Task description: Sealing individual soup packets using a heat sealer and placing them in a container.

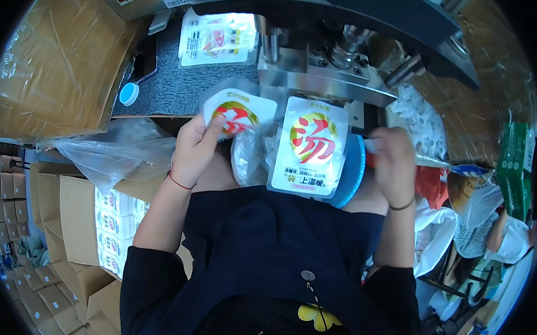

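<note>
Pouch-handling step at the metal press: left hand holding one pouch, second pouch standing at the press.

The left hand (193,145) is pinching a white printed pouch (238,115) between thumb and fingers; the right hand (398,158) is blurring beside the white plastic spouts (419,123), so its grip cannot be told. A front pouch (311,145) is standing with its top near the lower bar of the metal press (326,83); whether it is clamped cannot be told. The operator is apparently working pouches singly; the next move likely calls for aligning a pouch's top edge with the bar. A blue cap (128,94), dark phone (145,59) and further pouch (217,39) are lying on the grey-blue mat (170,82). Cardboard boxes (38,298) are filling the lower left.
</note>
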### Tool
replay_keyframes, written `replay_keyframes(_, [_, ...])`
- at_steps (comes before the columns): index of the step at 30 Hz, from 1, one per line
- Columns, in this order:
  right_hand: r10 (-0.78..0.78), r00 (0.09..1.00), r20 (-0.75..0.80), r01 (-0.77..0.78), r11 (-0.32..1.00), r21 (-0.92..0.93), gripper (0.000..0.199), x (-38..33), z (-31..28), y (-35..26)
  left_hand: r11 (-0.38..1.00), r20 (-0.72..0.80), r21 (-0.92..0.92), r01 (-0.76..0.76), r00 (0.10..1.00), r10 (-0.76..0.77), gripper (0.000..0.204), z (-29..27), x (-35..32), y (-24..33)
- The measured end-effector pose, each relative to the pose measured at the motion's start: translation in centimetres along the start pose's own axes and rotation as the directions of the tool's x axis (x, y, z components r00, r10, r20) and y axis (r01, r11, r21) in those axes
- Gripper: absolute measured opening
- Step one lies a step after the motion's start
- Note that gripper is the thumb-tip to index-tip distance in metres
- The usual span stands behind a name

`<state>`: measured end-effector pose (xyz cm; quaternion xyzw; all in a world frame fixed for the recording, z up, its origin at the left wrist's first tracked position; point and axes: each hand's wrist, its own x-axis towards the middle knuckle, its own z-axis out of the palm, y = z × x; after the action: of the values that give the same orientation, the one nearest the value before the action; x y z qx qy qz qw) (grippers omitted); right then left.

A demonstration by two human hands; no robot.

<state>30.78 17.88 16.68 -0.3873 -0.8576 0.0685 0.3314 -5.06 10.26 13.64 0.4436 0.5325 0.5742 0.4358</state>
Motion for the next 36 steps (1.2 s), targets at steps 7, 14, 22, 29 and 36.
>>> replay_keyframes(7, [0.162, 0.987, 0.019, -0.143, 0.806, 0.575, 0.015, 3.5, 1.2, -6.2, 0.964, 0.373, 0.267, 0.002, 0.922, -0.106, 0.018, 5.2, -2.3, -0.2])
replay_keyframes(14, [-0.047, 0.958, 0.283, -0.033, 0.962, 0.272, 0.025, 3.5, -2.0, -4.4, 0.894, 0.652, -0.084, 0.440, 0.703, -0.285, 0.030, 9.0, -4.8, -0.5])
replay_keyframes(22, [-0.208, 0.971, -0.120, 0.231, 0.675, 0.701, 0.020, 0.3, -6.5, -7.5, 0.789, 0.611, -0.242, 0.565, 0.720, -0.329, 0.031, 9.4, -2.6, -1.4])
replay_keyframes(29, [-0.486, 0.792, -0.370, 0.352, -0.131, 0.927, 0.013, -0.1, -5.9, -12.4, 0.703, 0.558, -0.323, 0.634, 0.727, -0.400, 0.034, 8.8, 1.7, -0.2])
replay_keyframes(36, [-0.455, 0.819, -0.349, 0.243, -0.277, 0.930, 0.008, 1.0, -5.7, -13.6, 0.999, -0.050, -0.047, 0.014, 0.999, -0.017, 0.028, 5.0, 5.2, -0.9])
